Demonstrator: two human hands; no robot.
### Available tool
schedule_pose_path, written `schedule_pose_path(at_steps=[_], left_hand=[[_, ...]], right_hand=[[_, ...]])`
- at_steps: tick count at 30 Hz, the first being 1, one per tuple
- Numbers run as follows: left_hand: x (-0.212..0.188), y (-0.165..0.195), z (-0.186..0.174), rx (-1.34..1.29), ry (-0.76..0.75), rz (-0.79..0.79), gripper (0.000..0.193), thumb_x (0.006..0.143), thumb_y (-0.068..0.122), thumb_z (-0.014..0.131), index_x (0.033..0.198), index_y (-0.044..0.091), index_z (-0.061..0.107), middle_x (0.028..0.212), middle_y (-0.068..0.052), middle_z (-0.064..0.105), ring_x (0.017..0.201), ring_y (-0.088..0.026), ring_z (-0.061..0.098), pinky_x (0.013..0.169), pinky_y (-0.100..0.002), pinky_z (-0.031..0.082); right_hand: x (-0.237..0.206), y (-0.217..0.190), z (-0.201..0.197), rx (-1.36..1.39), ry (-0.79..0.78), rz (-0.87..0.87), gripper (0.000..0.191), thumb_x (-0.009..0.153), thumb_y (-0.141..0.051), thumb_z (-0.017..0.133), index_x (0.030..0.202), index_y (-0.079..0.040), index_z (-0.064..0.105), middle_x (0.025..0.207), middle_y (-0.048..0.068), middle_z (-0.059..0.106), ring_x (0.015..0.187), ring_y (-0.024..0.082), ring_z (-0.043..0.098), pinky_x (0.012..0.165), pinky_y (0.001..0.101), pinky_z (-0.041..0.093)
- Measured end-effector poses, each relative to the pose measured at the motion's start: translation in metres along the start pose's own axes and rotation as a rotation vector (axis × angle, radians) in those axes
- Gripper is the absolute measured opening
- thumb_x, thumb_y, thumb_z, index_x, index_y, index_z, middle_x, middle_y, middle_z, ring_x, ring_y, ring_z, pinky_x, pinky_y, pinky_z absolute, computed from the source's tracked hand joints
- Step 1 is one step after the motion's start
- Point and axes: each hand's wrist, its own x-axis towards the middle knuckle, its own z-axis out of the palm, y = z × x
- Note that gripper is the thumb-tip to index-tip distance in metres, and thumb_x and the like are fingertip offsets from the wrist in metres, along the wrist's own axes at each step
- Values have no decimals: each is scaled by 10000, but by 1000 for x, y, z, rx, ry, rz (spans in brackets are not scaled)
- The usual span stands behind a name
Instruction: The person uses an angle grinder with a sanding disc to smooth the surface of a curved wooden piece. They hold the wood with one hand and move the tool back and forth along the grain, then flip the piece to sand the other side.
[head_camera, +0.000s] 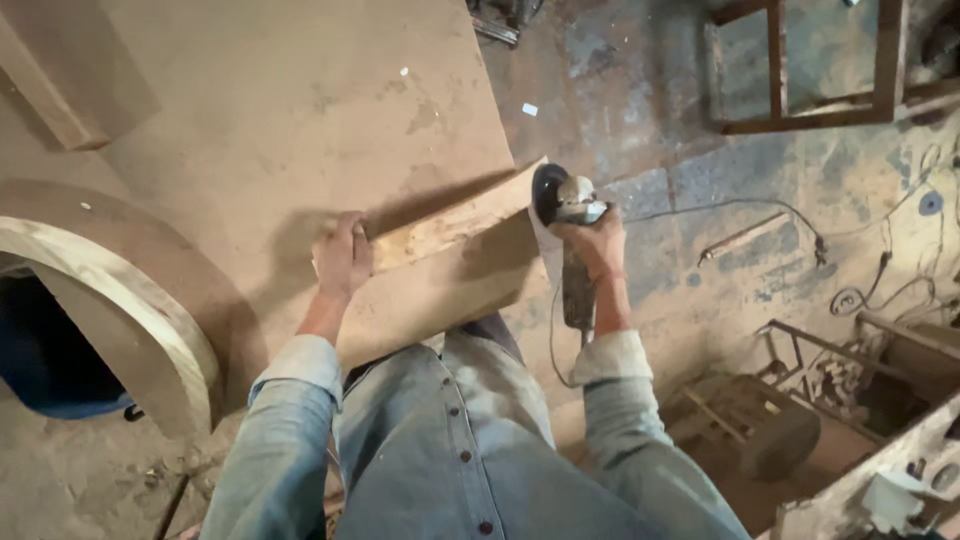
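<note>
**Grinder against a rough wood slab**

Left hand grips the upper edge of a pale, rough-faced wood slab tilted against the lap. Right hand is wrapped round an angle grinder, disc touching the slab's far end. Dusty floor below.

Dusty stained concrete floor, rusty metal frame, tangled cables

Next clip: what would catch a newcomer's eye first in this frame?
At centre, the right hand grips an angle grinder whose disc meets the end of a curved wooden piece; the left hand steadies that piece's other end. A large dusty board lies beyond, and a curved wooden arch sits at the left edge. The grinder's cable trails right across the stained floor.
</note>
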Motion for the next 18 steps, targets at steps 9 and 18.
schedule_pose_path(at_steps=[9, 18], left_hand=[[1, -3, -7, 105, -18, -54, 367, 1111, 366, 452, 1167, 70, 661, 798, -223, 690, 732, -429, 677, 675, -529, 520], [-2, -4, -9, -52, 39, -56, 335, 1126, 322, 424, 1070, 83, 651, 803, -212, 686, 782, -448, 671, 711, -539, 520]], right_hand=[[-81, -22, 27, -160, -7, -240, 843, 608, -305, 921, 1299, -7, 542, 1022, 238, 745, 965, 378, 741, 782, 443, 589], [-169, -61, 85, -488, -141, -407, 778, 705, -230, 819, 1395, -88, 491, 1013, 218, 727, 913, 438, 697, 748, 543, 550]])
